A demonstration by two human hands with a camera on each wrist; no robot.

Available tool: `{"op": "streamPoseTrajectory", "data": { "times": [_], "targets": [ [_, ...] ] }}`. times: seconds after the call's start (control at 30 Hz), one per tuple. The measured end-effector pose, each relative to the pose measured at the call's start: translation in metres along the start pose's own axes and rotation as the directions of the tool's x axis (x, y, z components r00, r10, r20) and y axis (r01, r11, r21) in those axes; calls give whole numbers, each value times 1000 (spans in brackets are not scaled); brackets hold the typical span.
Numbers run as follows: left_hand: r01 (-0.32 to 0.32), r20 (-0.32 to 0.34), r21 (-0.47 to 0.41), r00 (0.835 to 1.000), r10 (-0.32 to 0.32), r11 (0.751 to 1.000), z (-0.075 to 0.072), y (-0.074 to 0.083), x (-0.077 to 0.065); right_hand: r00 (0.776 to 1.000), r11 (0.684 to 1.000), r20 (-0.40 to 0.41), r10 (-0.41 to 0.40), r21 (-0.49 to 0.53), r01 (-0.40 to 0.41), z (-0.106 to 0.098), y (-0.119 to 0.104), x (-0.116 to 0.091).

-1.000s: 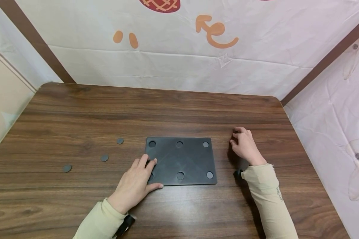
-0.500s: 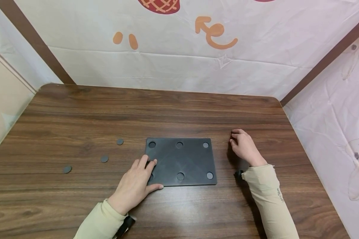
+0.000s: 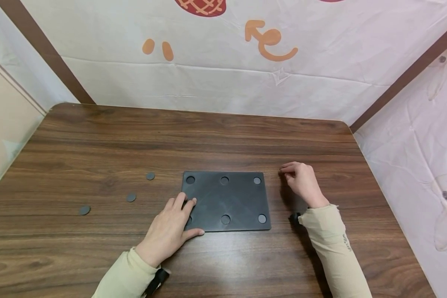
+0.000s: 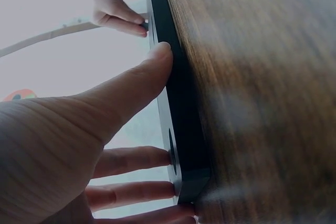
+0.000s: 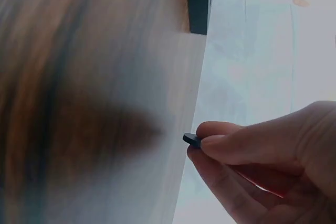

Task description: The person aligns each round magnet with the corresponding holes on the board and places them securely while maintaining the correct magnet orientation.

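Observation:
A flat black board [image 3: 227, 203] with several round recesses lies on the table. Its two right-hand recesses look filled with grey discs, such as the near-corner disc [image 3: 262, 218]; the middle ones look darker. My left hand [image 3: 168, 227] rests on the board's near left corner, its thumb against the front edge and its spread fingers on the left side, covering part of one recess. To the right of the board, my right hand [image 3: 301, 184] is raised above the table. Between thumb and fingers it pinches a small dark disc [image 5: 191, 139], seen in the right wrist view.
Three loose grey discs lie left of the board: a far disc [image 3: 150, 176], a middle disc [image 3: 131, 197] and a near disc [image 3: 84, 210]. The wooden table [image 3: 223, 136] ends at the back against a printed white cloth [image 3: 216, 82].
My right hand has shifted slightly left toward the board, its fingertips now drawn together and reaching farther left. The left hand, the board and the loose discs stay put.

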State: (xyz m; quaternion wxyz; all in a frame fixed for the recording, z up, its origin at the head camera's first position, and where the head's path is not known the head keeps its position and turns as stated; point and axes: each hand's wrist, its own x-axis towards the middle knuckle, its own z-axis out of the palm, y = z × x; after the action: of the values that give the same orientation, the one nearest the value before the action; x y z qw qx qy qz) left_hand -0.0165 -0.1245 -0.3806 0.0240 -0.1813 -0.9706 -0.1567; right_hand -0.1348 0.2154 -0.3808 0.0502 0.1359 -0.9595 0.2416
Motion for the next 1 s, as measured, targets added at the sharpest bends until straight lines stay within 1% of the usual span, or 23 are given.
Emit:
{"op": "streamPoseTrajectory", "data": {
  "times": [0.2, 0.4, 0.6, 0.83, 1.0],
  "targets": [
    [-4, -6, 1, 1000, 4, 1000, 0, -1, 0, 1000, 999, 7, -23, 30, 22, 3, -8, 2],
    [-6, -7, -2, 1000, 6, 1000, 1, -1, -1, 999, 998, 36, -4, 70, 2, 6, -16, 3],
    [-3, -7, -4, 1000, 3, 1000, 0, -1, -1, 999, 998, 50, -12, 60, 9, 8, -25, 8],
    [-10, -4, 1, 1000, 10, 1000, -1, -1, 0, 995, 998, 93, -26, 67, 19, 11, -34, 12],
    [-11, -5, 0, 1000, 11, 1000, -1, 0, -1, 996, 995, 80, -47, 89, 40, 13, -40, 14]
  ]
}}
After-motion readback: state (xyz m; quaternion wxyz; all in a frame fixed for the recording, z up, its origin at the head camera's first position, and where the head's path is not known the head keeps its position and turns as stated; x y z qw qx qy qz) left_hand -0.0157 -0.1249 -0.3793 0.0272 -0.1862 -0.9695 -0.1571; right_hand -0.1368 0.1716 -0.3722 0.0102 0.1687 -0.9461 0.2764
